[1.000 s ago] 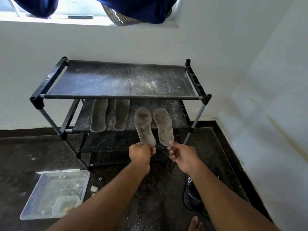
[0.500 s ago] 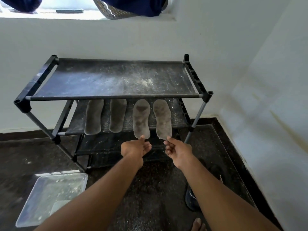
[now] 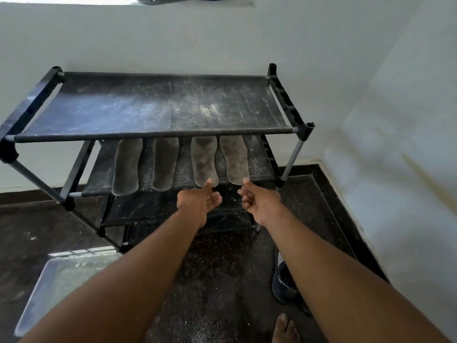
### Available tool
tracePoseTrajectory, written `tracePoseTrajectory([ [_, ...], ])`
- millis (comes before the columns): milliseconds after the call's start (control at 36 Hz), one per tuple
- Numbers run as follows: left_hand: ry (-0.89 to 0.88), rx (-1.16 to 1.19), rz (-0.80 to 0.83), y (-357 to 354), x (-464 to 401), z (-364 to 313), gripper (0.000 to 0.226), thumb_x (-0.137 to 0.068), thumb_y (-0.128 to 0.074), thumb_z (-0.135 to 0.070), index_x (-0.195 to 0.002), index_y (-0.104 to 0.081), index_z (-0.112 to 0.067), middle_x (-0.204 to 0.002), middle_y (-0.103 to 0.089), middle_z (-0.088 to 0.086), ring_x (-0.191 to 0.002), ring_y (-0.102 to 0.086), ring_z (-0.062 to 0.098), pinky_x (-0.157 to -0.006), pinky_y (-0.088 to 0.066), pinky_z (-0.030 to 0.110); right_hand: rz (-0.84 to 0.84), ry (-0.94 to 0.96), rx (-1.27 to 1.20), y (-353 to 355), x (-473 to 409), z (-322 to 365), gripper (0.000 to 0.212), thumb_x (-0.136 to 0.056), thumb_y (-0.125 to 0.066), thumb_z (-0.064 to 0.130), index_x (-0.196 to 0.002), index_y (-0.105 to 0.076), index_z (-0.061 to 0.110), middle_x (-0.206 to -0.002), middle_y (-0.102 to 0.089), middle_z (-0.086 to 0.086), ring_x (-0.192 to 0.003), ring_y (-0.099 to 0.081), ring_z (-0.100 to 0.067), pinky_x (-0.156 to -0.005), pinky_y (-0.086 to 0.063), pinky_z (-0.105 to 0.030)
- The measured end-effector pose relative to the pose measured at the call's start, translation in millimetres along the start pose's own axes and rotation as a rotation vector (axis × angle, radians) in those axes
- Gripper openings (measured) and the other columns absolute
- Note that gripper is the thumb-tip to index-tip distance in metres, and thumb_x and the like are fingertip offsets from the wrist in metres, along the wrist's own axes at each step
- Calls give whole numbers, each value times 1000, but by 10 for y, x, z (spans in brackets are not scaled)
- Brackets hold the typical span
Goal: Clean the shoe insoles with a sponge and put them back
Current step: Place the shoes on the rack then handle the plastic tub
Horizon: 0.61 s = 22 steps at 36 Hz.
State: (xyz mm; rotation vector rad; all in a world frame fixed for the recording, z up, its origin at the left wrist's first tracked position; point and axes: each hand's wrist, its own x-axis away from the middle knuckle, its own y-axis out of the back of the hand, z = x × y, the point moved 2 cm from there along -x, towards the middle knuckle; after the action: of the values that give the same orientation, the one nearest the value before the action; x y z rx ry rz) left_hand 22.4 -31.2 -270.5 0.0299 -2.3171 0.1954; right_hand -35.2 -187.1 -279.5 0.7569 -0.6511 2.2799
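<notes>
Both hands, L (image 3: 201,200) & R (image 3: 258,200), released, thumbs at heels of insoles (image 3: 220,159) on mid shelf (image 3: 258,154).

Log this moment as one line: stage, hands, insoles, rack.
stage: insoles on rack | left hand: thumb at third insole heel | right hand: thumb at fourth insole heel | shoe rack: four insoles on middle shelf

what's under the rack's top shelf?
Four insoles lie side by side on the second shelf, heels over its front edge. The top shelf covers their toe ends. Lower tiers are too dark to tell.
</notes>
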Motion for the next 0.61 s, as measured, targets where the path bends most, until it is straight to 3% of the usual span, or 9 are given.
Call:
tracePoseTrajectory([
  [83,-149,-311,-19,8,12,164,36,-101,-66,-35,-115,-71,-3,-89,-76,5,-75,-77,19,-77,-63,30,13,40,258,239,9,0,29,-83,-83,20,-96,-72,-4,-75,-73,-13,-52,-56,-12,-52,-46,-25],
  [167,-358,-692,-75,-3,128,440,12,-97,-73,-30,-105,-76,-22,-83,-76,-1,-76,-75,14,-80,-64,35,26,110,496,693,49,14,27,-82,-84,19,-88,-74,-6,-79,-74,-17,-51,-56,-12,-51,-46,-26],
  [250,-370,-756,40,-95,192,836,13,-95,-74,-30,-92,-79,-18,-84,-77,3,-77,-73,17,-82,-64,39,-30,152,689,1245,97,33,23,-81,-84,18,-82,-76,-3,-73,-74,-13,-52,-57,-12,-48,-45,-25],
  [389,-435,-1075,336,-561,207,1500,12,-97,-68,-19,-102,-79,-21,-90,-75,-5,-79,-67,5,-68,-51,13,-160,131,886,2069,159,-97,20,-79,-85,20,-68,-73,7,-61,-69,-4,-44,-55,-10,-46,-46,-22],
  [444,-465,-1218,443,-754,204,1760,16,-95,-69,-19,-108,-79,-21,-100,-77,-5,-86,-66,3,-71,-44,9,-192,115,903,2331,125,-225,21,-79,-84,21,-68,-74,6,-64,-70,-7,-51,-59,-15,-51,-50,-27],
  [528,-455,-1363,560,-990,193,2113,23,-95,-66,-16,-114,-78,-18,-112,-77,2,-103,-69,13,-82,-44,17,-212,64,1027,2663,58,-442,27,-81,-81,27,-82,-78,1,-80,-75,-16,-69,-67,-23,-74,-57,-38],
  [611,-450,-1456,638,-1155,135,2453,30,-97,-65,-15,-127,-72,-13,-123,-74,7,-115,-68,19,-89,-43,18,-176,20,1034,2960,-1,-690,19,-87,-75,24,-94,-78,7,-98,-75,-15,-85,-67,-24,-82,-54,-34],
])
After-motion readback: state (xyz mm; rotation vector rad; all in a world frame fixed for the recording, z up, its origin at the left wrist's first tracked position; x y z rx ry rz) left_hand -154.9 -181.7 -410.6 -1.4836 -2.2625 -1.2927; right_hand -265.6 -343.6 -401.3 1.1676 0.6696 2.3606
